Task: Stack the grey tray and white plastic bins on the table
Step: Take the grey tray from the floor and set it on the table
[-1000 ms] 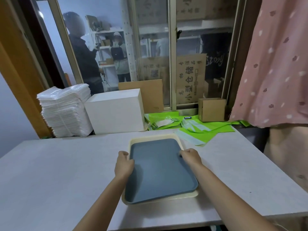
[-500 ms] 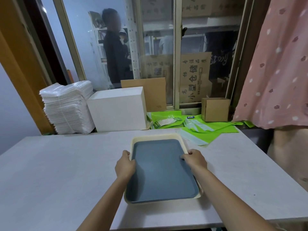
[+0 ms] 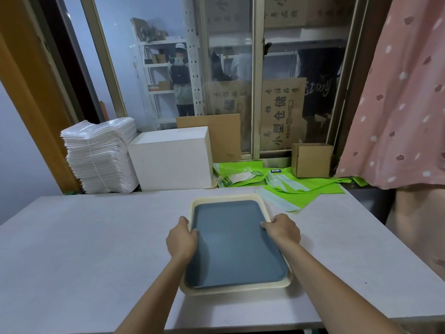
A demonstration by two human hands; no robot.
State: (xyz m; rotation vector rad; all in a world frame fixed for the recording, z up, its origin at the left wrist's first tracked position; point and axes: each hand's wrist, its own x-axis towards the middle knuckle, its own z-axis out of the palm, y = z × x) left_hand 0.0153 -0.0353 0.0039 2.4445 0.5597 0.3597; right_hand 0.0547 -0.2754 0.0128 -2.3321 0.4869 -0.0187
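Observation:
A grey tray [image 3: 234, 244] lies inside a cream-white plastic bin [image 3: 226, 197] on the pale table [image 3: 84, 249], just right of the middle. My left hand [image 3: 181, 238] grips the left rim of the stack, fingers curled over the grey tray's edge. On the opposite rim my right hand [image 3: 283, 229] holds the grey tray the same way. Both forearms reach in from the near edge. The tray sits squarely within the bin, its near end slightly overlapping the bin's front rim.
Behind the table stand a white box [image 3: 172, 159], a stack of white wrapped sheets [image 3: 100, 156], green bags [image 3: 298, 186] and a small cardboard box [image 3: 313, 160]. A pink curtain [image 3: 397, 97] hangs at right. A person stands beyond the window.
The grey tray has settled straighter into the cream bin and the stack sits a little nearer to me. Both hands keep their grip on the rims. A person behind the glass has moved away.

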